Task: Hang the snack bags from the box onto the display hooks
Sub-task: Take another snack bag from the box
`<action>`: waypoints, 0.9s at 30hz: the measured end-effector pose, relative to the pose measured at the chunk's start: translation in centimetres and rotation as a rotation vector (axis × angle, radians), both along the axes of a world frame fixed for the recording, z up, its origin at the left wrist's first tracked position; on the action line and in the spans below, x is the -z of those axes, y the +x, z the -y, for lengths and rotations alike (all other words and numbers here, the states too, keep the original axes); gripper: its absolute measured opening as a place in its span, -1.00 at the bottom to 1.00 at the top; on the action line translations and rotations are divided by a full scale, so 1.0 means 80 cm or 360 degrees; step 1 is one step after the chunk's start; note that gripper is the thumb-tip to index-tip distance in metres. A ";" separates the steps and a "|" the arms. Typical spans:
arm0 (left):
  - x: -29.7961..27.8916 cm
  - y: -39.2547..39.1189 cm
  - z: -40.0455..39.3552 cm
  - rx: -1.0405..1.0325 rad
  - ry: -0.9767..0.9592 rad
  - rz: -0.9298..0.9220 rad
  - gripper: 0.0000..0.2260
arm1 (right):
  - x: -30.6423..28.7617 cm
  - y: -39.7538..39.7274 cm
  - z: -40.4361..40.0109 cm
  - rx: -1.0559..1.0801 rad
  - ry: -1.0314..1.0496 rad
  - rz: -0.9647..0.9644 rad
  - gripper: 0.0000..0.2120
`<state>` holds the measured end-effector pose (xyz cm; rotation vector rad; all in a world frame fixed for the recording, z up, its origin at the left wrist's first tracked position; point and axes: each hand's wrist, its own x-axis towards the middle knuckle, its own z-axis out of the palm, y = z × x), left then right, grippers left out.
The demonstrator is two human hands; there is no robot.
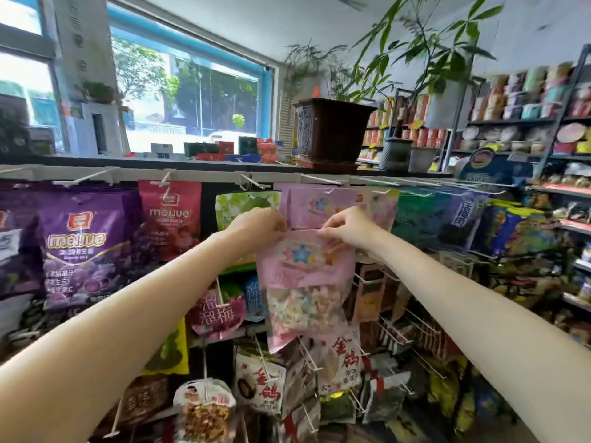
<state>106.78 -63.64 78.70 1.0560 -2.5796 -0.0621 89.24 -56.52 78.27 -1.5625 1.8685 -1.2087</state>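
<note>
While purple bags, a red bag and a green bag crowd the rack to the left, matching pink bags hang on a hook just behind the hands. Left hand and right hand each pinch a top corner of the pink bag, fingers closed on its edge. It hangs upright, long axis vertical, printed face toward the camera, covering packets lower on the rack.

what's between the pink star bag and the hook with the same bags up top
Nothing visible. Both hands, left hand and right hand, hold the pink star bag by its top edge just below the matching pink bags; the hook itself is hidden.
</note>
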 end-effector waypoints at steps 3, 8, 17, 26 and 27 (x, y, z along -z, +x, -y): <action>-0.005 -0.027 0.008 -0.0053 -0.0088 -0.0005 -0.80 | 0.002 -0.023 0.004 0.0040 -0.0072 0.0031 -0.84; -0.005 -0.071 0.028 -0.0067 -0.0081 -0.0241 -0.77 | -0.005 -0.063 0.019 0.0137 -0.0161 -0.0020 -0.83; -0.009 -0.150 0.066 -0.0334 0.0020 -0.0440 -0.78 | -0.025 -0.148 0.094 -0.0017 -0.0029 0.0080 -0.81; -0.016 -0.213 0.098 -0.0657 -0.0076 -0.0641 -0.77 | -0.044 -0.200 0.172 -0.0055 -0.0221 -0.0183 -0.74; -0.018 -0.214 0.101 -0.0698 -0.0078 -0.0630 -0.77 | -0.043 -0.201 0.179 -0.0065 -0.0221 -0.0186 -0.73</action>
